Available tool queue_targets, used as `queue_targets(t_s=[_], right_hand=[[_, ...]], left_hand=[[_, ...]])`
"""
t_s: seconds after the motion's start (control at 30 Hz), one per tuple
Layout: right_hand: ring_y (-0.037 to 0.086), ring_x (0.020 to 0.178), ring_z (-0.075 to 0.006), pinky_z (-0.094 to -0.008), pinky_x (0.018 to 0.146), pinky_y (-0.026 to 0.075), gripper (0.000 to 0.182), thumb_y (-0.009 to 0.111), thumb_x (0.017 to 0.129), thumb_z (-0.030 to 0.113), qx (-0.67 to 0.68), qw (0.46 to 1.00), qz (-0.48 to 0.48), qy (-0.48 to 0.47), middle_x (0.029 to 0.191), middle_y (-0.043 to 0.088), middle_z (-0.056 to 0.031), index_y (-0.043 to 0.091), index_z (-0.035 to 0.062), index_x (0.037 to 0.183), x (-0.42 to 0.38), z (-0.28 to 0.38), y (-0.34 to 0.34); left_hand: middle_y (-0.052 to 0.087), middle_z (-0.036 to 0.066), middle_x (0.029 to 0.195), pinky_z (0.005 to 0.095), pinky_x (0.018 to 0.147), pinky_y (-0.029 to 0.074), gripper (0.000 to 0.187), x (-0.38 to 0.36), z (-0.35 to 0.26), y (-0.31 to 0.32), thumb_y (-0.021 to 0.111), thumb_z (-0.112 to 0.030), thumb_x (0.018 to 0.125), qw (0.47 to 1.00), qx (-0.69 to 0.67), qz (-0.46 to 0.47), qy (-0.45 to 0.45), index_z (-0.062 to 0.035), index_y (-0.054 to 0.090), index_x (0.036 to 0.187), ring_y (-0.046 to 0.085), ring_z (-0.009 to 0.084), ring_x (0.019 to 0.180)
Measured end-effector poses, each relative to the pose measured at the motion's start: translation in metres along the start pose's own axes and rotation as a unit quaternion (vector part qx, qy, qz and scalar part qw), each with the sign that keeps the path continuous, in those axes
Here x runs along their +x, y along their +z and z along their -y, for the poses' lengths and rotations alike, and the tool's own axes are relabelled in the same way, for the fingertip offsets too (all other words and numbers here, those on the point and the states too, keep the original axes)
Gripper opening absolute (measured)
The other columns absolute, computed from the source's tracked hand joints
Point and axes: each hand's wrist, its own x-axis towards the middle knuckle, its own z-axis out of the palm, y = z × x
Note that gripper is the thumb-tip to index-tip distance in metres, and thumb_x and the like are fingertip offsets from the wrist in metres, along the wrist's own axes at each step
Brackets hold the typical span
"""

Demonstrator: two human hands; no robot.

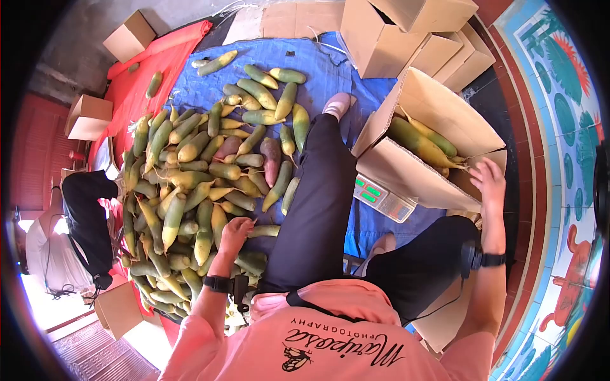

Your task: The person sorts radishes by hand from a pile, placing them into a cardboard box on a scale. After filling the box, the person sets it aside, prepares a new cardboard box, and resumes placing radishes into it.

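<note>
Curled the left hand (236,233) at the radishes (173,222) left of center, with a grip too unclear to tell. Reached the right hand (488,181), grip apart, to the root tips (459,165) in the open box (406,166), right of the frame, by the scale (385,198). Lay farther off, toward upper center: blue sheet (330,70).

Hiding part of the scale (395,204) under the open box (413,170) and showing its digits (368,190) too small to read. Burying the base of the pile (190,166) under radishes (173,222). Cutting off a carton (445,13) at the top edge.
</note>
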Motion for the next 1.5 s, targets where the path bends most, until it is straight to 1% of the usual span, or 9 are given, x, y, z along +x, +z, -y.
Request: queue_targets(t_s=[0.23,0.3,0.4,0.67,0.83,0.97,1.07,1.37,1.5], right_hand=[[0.062,0.084,-0.0176,-0.0275,0.075,0.05,0.017,0.051,0.096,0.013,-0.078,0.978,-0.091,-0.172,0.096,0.062,-0.008,0.06,-0.0018,0.101,-0.086,-0.02,-0.038],[0.06,0.081,-0.0212,-0.0306,0.076,0.049,0.012,0.053,0.094,0.007,-0.294,0.912,-0.11,-0.264,0.093,0.061,-0.0117,0.058,-0.003,0.096,-0.102,-0.029,-0.046],[0.059,0.084,-0.0275,-0.0346,0.078,0.047,0.009,0.054,0.09,0.004,-0.343,0.884,-0.084,-0.305,0.091,0.059,-0.015,0.059,-0.0031,0.094,-0.116,-0.044,-0.042],[0.057,0.091,-0.0321,-0.0387,0.084,0.046,0.011,0.054,0.088,0.003,-0.385,0.867,-0.058,-0.311,0.096,0.059,-0.016,0.06,-0.0012,0.097,-0.121,-0.05,-0.027],[0.057,0.091,-0.0321,-0.0383,0.085,0.046,0.013,0.054,0.089,0.004,-0.415,0.856,-0.047,-0.304,0.097,0.06,-0.0161,0.06,-0.0002,0.099,-0.119,-0.05,-0.027],[0.057,0.092,-0.0317,-0.0384,0.085,0.045,0.013,0.054,0.089,0.005,-0.432,0.851,-0.039,-0.296,0.097,0.06,-0.0156,0.06,0.0001,0.099,-0.118,-0.051,-0.028],[0.057,0.093,-0.0311,-0.0385,0.086,0.045,0.013,0.053,0.09,0.007,-0.443,0.85,-0.037,-0.282,0.097,0.06,-0.015,0.061,0.0005,0.098,-0.118,-0.048,-0.027],[0.056,0.093,-0.0307,-0.0383,0.085,0.045,0.012,0.054,0.089,0.007,-0.458,0.843,-0.021,-0.281,0.097,0.06,-0.0146,0.061,0.001,0.097,-0.116,-0.043,-0.022],[0.056,0.092,-0.0306,-0.0382,0.085,0.045,0.011,0.055,0.089,0.006,-0.462,0.839,-0.022,-0.287,0.096,0.06,-0.0146,0.061,0.0006,0.096,-0.115,-0.042,-0.018]], left_hand=[[0.067,0.004,0.093,0.0262,0.07,0.047,0.032,0.031,0.078,-0.019,0.057,-0.027,0.09,0.994,0.077,0.013,-0.08,-0.003,0.06,0.111,0.063,0.0125,0.083],[0.067,0.003,0.091,0.0258,0.07,0.047,0.032,0.044,0.099,-0.02,0.058,-0.026,0.09,0.994,0.075,0.019,-0.084,-0.0028,0.061,0.11,0.062,0.0123,0.081],[0.066,0.003,0.087,0.0253,0.069,0.047,0.03,0.056,0.108,-0.013,0.06,-0.025,0.088,0.992,0.087,0.032,-0.086,-0.0024,0.063,0.108,0.06,0.0122,0.078],[0.067,0.013,0.101,0.0337,0.083,0.049,0.035,0.096,0.099,0.038,0.064,-0.03,0.082,0.984,0.14,0.075,-0.086,-0.003,0.066,0.105,0.064,0.0249,0.093],[0.067,0.014,0.106,0.0379,0.092,0.047,0.041,0.116,0.123,0.059,0.065,-0.035,0.08,0.964,0.227,0.139,0.003,-0.0084,0.065,0.111,0.063,0.0299,0.102],[0.054,0.011,0.131,0.0427,0.102,0.039,0.042,0.104,0.123,0.058,0.063,-0.032,0.08,0.832,0.532,0.156,-0.011,-0.0131,0.062,0.118,0.042,0.0286,0.131],[0.049,0.009,0.133,0.0432,0.099,0.039,0.036,0.103,0.135,0.059,0.061,-0.025,0.08,0.767,0.619,0.169,-0.017,-0.0133,0.062,0.114,0.04,0.0288,0.13],[0.052,0.011,0.111,0.0431,0.088,0.042,0.027,0.105,0.16,0.082,0.057,-0.017,0.078,0.757,0.648,0.059,0.067,-0.0108,0.06,0.104,0.049,0.0297,0.109],[0.053,0.012,0.121,0.0456,0.097,0.038,0.038,0.079,0.128,0.113,0.054,-0.029,0.079,0.863,0.475,0.15,0.085,-0.0097,0.058,0.111,0.048,0.0288,0.117]])
